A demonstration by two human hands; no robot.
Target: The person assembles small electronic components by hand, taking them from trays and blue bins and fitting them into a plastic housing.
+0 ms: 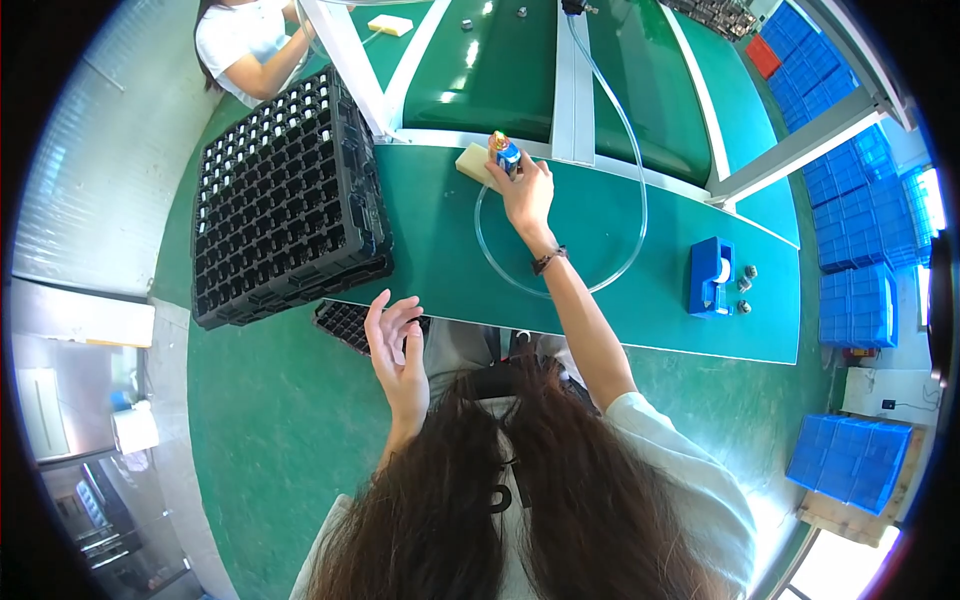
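Two hands, head view: one loaded, one empty.
Right hand [527, 192]: small blue bottle [509, 158] is gripped by the fingers, just beside the yellow sponge [474, 168] above the green table [430, 225].
Left hand [399, 350]: held unclenched, fingers loosely curled, near the black trays [368, 215].

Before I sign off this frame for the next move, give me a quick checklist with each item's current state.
1. Right hand has a grip on the small blue-and-orange bottle: ok.
2. Left hand free: ok, empty, fingers loosely curled.
3. Bottle closed: cannot tell, too small to make out.
4. Clear tube away from the right forearm: not ok, its loop crosses there.
5. Pale yellow block within reach: ok, beside the right hand.
6. Black tray stack fully supported: cannot tell, its underside is hidden.
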